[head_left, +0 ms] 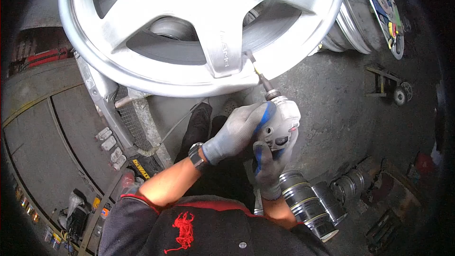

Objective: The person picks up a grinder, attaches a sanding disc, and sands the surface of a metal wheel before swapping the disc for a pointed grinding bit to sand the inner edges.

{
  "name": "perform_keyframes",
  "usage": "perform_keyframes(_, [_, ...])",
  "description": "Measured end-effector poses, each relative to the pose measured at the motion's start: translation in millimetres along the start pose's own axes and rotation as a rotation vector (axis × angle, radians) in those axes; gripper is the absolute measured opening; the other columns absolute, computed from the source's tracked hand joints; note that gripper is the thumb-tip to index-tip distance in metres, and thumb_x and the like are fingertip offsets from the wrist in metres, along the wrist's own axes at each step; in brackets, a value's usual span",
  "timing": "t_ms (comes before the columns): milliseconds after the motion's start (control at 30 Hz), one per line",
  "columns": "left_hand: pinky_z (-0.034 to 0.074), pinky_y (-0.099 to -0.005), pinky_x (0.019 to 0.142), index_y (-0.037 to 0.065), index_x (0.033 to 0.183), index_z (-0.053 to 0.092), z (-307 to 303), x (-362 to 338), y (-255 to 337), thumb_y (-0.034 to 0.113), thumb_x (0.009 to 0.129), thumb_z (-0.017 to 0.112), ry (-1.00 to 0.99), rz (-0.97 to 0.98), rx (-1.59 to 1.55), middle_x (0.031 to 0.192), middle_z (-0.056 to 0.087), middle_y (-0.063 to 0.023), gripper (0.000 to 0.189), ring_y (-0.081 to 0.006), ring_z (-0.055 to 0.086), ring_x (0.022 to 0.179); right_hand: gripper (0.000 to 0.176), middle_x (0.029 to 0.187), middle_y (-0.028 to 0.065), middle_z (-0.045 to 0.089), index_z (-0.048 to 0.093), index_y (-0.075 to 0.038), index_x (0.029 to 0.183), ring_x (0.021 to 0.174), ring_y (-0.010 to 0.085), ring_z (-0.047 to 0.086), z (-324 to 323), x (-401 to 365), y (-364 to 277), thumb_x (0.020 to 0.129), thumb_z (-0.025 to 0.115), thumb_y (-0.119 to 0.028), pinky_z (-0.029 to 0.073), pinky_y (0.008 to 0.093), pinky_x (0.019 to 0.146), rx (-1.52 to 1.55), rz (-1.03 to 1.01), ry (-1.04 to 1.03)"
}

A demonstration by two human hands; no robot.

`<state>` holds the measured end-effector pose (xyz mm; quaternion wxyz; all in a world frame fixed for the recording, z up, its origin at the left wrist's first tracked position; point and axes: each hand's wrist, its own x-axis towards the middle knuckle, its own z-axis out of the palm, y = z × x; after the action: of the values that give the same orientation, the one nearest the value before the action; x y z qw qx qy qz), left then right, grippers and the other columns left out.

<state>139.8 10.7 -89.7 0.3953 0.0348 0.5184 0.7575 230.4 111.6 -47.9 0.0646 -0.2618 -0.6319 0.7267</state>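
A silver alloy wheel with broad spokes fills the top of the view; raised lettering marks its lower spoke. Both my hands, in grey gloves with blue patches, grip a dusty power die grinder. My left hand, with a watch at the wrist, is closed around the near side of its body. Lower down, my right hand wraps its rear end. The grinder's thin shaft points up and left, its small dark tip at the edge of the lettered spoke by the rim. Whether the tip touches metal is hard to tell.
A metal stand sits under the wheel's left side. Stacked rims lie on the floor at lower right. More wheels and a small wheeled frame are farther right. A cable runs near my feet.
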Motion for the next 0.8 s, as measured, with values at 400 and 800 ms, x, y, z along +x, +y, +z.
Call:
perform_keyframes(400, [0.049,-0.0366,0.096,-0.005,0.130,0.059,13,27,18,0.035,0.102,0.057,-0.017,0.227,0.113,0.117,0.070,-0.0156,0.048,-0.0166,0.063,0.106,0.085,0.139,0.0158,0.047,0.024,0.002,0.154,0.130,0.0235,0.049,11,22,-32,0.083,0.070,-0.006,0.037,0.0396,0.113,0.124,-0.013,0.140])
perform_keyframes(800, [0.050,-0.0322,0.094,-0.005,0.125,0.063,3,-1,5,0.043,0.108,0.048,0.062,-0.019,-0.182,0.114,0.070,-0.0168,0.053,-0.0141,0.062,0.101,0.091,0.142,0.0170,0.044,0.024,0.002,0.153,0.131,0.0252,0.047,8,6,-18,0.083,0.080,-0.011,0.038,0.0400,0.113,-0.054,0.031,0.030])
